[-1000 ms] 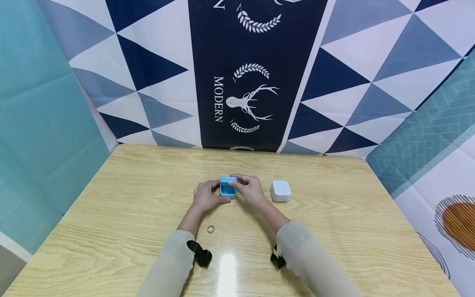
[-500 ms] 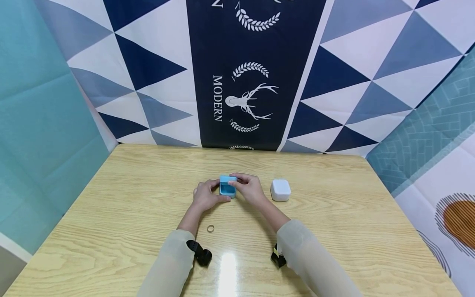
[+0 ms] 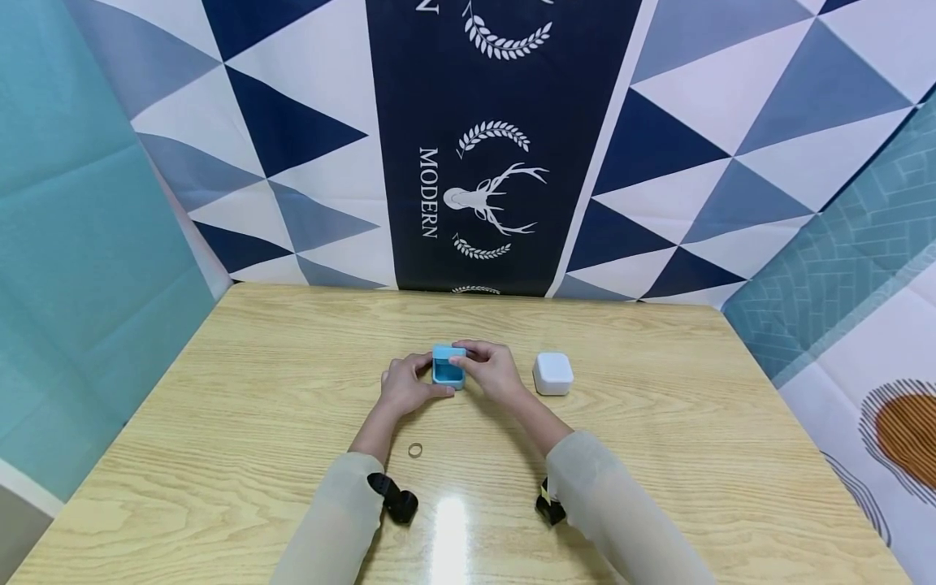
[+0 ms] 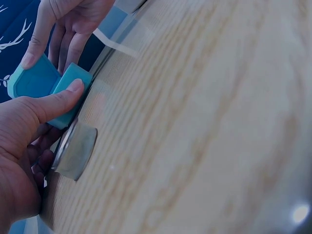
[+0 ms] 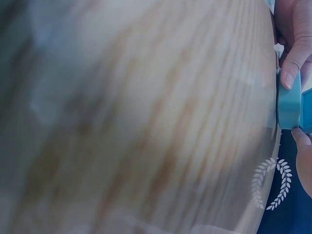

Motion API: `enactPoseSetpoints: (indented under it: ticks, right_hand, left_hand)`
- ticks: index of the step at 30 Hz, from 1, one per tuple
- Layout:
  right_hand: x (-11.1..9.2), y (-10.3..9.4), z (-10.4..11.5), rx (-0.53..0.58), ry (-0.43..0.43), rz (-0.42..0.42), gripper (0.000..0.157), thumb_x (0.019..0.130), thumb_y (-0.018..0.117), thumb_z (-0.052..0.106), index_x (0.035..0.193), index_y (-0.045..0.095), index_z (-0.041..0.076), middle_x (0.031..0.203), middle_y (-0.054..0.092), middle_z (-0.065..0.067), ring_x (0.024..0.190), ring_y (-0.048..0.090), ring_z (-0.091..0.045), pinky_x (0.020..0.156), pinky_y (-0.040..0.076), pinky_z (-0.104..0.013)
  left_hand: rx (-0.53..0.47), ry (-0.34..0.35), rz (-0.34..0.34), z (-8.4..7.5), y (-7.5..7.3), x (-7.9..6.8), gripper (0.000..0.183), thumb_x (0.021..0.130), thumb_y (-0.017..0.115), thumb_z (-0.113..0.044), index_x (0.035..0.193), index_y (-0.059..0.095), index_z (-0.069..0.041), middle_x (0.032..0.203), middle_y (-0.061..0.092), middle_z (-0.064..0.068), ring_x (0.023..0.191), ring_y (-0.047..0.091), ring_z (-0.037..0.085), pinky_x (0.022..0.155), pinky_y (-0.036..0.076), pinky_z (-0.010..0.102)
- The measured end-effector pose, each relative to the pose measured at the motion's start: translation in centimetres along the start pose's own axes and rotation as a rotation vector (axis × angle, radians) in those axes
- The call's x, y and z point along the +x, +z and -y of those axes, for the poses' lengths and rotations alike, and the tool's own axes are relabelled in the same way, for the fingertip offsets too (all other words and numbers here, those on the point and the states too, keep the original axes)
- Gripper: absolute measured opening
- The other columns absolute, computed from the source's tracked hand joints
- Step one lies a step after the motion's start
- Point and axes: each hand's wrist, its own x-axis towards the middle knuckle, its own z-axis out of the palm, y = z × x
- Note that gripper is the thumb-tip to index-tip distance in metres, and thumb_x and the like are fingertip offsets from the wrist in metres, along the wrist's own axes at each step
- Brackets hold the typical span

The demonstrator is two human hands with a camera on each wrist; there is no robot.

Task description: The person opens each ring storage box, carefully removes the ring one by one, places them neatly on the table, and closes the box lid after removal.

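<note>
My left hand (image 3: 405,387) grips the base of the squarish blue box (image 3: 449,383) while my right hand (image 3: 494,374) pinches its raised lid (image 3: 443,353), so it lies directly between my fingertips, neither hand nearer. The ring (image 3: 415,450) lies well apart, behind my left fingers on my body's side; against a second ago, neither grip nor box has shifted.

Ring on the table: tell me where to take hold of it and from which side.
Pinch the ring by its outer band, at two opposite points, coming straight down from above. It lies flat on the table, hole facing up, so the band wall should be easy to reach. Probably come in on the side away from the left forearm, which passes close by.
</note>
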Motion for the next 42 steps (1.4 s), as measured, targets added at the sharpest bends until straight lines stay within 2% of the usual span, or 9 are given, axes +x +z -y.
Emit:
enactPoseSetpoints:
  ticks: [17,28,42]
  right_hand:
    - [0.1,-0.3,0.1,0.0,-0.007,0.014,0.032,0.081,0.072,0.016,0.112,0.069,0.008,0.12,0.065,-0.011,0.113,0.06,-0.022,0.091,0.05,-0.03]
    - [-1.8,-0.6,3.3,-0.048,-0.047,0.049,0.029,0.085,0.067,0.009,0.111,0.066,-0.004,0.118,0.064,-0.019,0.112,0.06,-0.029,0.093,0.049,-0.034]
    - [-1.5,-0.6,2.8,-0.017,-0.03,0.057,0.03,0.084,0.068,0.008,0.111,0.066,-0.003,0.123,0.062,-0.018,0.117,0.057,-0.028,0.096,0.047,-0.035]
  left_hand:
    - [0.0,-0.003,0.005,0.1,0.1,0.2,0.074,0.069,0.082,-0.039,0.133,0.053,-0.016,0.134,0.056,0.005,0.114,0.044,0.027,0.091,0.027,0.041]
    - [-0.001,-0.004,0.009,-0.1,0.0,0.1,0.073,0.069,0.081,-0.038,0.134,0.053,-0.017,0.129,0.058,0.005,0.115,0.043,0.028,0.093,0.026,0.042]
    - [-0.001,-0.01,0.007,-0.1,0.0,0.2,0.072,0.07,0.081,-0.039,0.133,0.054,-0.017,0.131,0.058,0.004,0.116,0.042,0.027,0.095,0.027,0.042]
